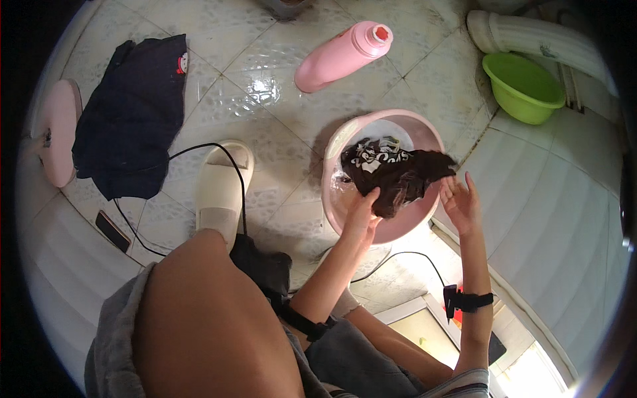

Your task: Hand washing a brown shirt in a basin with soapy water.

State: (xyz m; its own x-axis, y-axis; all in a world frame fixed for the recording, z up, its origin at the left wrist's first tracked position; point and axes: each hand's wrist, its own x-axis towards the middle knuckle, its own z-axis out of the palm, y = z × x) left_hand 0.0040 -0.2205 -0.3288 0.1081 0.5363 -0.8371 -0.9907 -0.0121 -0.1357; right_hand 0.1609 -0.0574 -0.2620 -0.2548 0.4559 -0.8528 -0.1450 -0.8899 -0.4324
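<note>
A pink plastic basin [332, 219] stands on the tiled floor, with whitish, sudsy water [398, 128] inside. A wet, dark brown garment with a white printed pattern [398, 169] is bunched over the basin, partly in it. My left hand [362, 211] grips its near edge, thumb on top and fingers mostly hidden below. My right hand [462, 205] is at the basin's right rim, palm turned up and thumb apart. Its fingertips reach the garment's right end, with no closed grasp visible.
Beyond the basin stands a pink bottle [343, 57]. A green basin [525, 89] sits by a white pipe [537, 37]. Dark folded cloth [134, 119] and a phone [113, 231] lie left. A black cable [243, 194] crosses near my slipper [219, 189].
</note>
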